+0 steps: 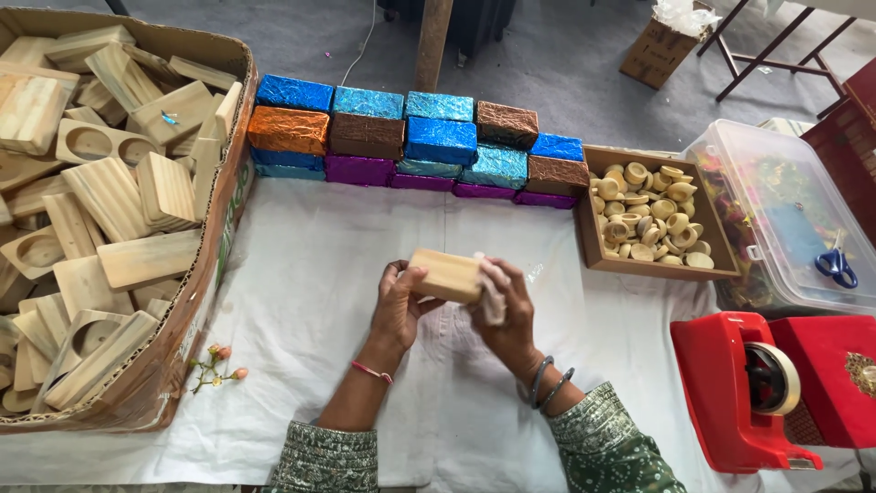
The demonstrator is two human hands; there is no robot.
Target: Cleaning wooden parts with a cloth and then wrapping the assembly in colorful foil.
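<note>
Seen from the head camera, two hands hold a pale wooden block [445, 275] above a white cloth-covered table [310, 274]: the left hand [398, 309] has its fingers curled around the block's left end, and the right hand [505, 315] presses a small pale cloth [491, 290] against its right end. A cardboard box of wooden blocks [205, 301] sits to the left, foil-wrapped blocks [411, 137] are stacked behind, and a tray of small wooden cups [646, 212], a clear plastic bin [785, 215] and a red tape dispenser [744, 388] stand to the right.

Foil-wrapped blocks [415, 141] stacked in rows at bench back: blue, orange, brown, purple. Big cardboard box [196, 310] at left. Brown tray box [593, 242] right of stack. Clear plastic tub [730, 155] far right. Small cardboard carton [652, 55] on floor beyond.
</note>
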